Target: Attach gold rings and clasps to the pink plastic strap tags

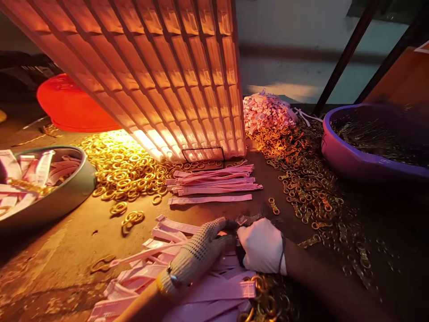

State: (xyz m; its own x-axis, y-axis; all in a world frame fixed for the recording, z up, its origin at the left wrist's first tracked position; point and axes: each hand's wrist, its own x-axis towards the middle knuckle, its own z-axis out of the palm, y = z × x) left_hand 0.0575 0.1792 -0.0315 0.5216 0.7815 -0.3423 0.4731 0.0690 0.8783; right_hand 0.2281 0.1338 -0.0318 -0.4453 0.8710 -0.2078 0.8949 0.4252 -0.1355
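Note:
My left hand (201, 246), in a knit glove with dark dots and a watch at the wrist, reaches right with thumb and fingertips closing beside my right hand. My right hand (263, 246), in a white glove, is curled into a fist. What either hand grips is hidden; a dark piece shows under the right fist. Crumpled clear plastic (248, 219) lies just beyond the fingers. Beneath my hands spreads a heap of pink straps (164, 259). Ahead, a bundle of pink straps (214, 183) and a single pink strap (209, 200) lie crosswise.
Gold rings (130, 174) are piled left, metal clasps (308, 192) right. A ribbed lit panel (181, 67) stands behind, near a red lampshade (73, 105). A grey-green basin (67, 192) holds straps, and a purple basin (368, 161) metal parts. Small pink pieces (268, 112) form a mound.

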